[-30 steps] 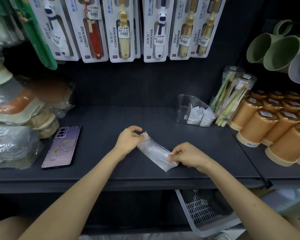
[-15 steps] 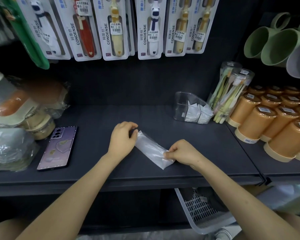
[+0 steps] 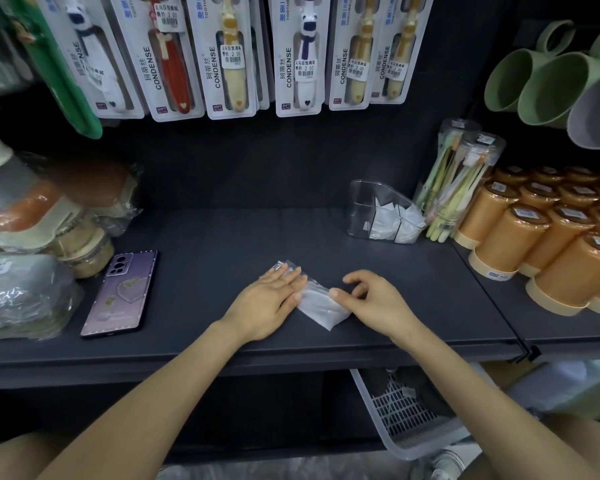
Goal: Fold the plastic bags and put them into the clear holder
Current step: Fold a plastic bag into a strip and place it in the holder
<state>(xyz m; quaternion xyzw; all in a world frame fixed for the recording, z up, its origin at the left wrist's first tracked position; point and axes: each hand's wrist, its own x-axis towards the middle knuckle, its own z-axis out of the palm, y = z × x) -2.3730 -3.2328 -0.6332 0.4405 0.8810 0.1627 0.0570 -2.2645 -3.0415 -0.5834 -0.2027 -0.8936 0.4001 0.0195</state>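
Dark shelf (image 3: 222, 244) carries the holder (image 3: 359, 202), with folded bags (image 3: 395, 225) inside. Nearer the camera than the holder and well apart from it lies a bag (image 3: 321, 308). Left hand (image 3: 271, 299) presses it with straight fingers; right hand (image 3: 378, 303) pinches its edge, fingers curled.

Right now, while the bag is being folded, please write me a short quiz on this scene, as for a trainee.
1. True or false: the left hand lies flat on the plastic bag.
2. Seen from that bag, the clear holder stands: A) back left, B) back right, C) nearer the person.
3. Fill in: folded bags already sit inside the ____.
Key: 1 true; 2 B; 3 holder.
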